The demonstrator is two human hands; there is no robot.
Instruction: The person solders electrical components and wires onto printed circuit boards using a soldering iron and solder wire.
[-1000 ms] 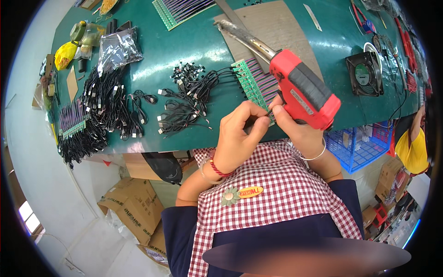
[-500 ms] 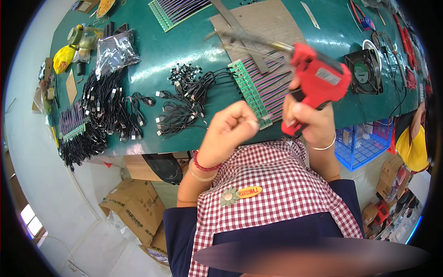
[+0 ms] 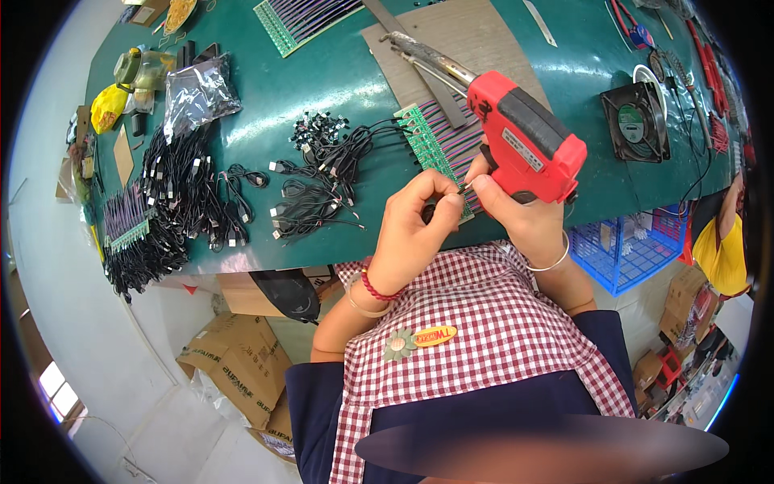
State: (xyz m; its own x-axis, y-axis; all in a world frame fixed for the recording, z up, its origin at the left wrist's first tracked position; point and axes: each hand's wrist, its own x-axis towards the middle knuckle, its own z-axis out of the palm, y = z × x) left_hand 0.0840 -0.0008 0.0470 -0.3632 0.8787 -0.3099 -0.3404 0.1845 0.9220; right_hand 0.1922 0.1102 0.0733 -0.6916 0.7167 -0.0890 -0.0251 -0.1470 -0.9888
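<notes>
My right hand (image 3: 520, 218) grips a red pistol-shaped soldering gun (image 3: 516, 137), its long metal tip (image 3: 419, 52) pointing away over a brown board (image 3: 468, 40). My left hand (image 3: 415, 222) is closed, pinching a thin wire end at the near edge of a green strip of circuit boards (image 3: 431, 149) with purple wires. The fingertips of both hands meet over that strip. A loose pile of black cables with plugs (image 3: 314, 189) lies just left of my left hand.
The green table (image 3: 322, 89) also carries a large heap of black cables (image 3: 173, 202) on the left, a clear bag (image 3: 197, 93), another wired board strip (image 3: 302, 16) at the far edge and a black fan (image 3: 637, 121) on the right. Cardboard boxes (image 3: 242, 363) and a blue basket (image 3: 633, 250) sit below.
My right hand swung the soldering gun up and away, then brought it back down beside the board strip. My left hand came back against the right hand's fingers.
</notes>
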